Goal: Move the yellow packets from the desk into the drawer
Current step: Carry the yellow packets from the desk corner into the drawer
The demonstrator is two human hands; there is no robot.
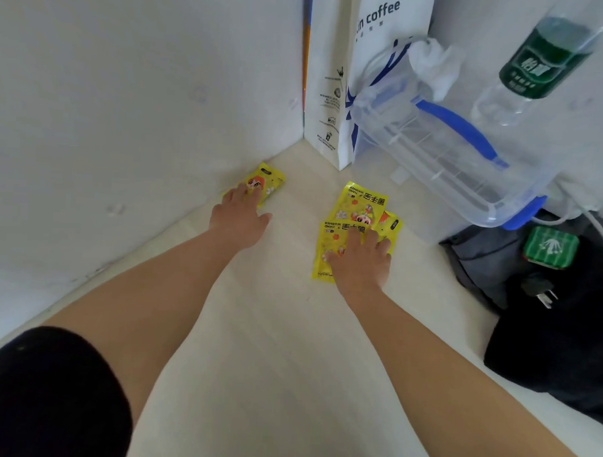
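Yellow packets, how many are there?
4. Left packet under the left hand; by the right hand, overlapping: far packet, near packet, corner packet. Others may hide beneath.

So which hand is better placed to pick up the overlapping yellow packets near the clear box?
Right. The right hand rests on the overlapping packets; the left hand touches the lone packet by the wall.
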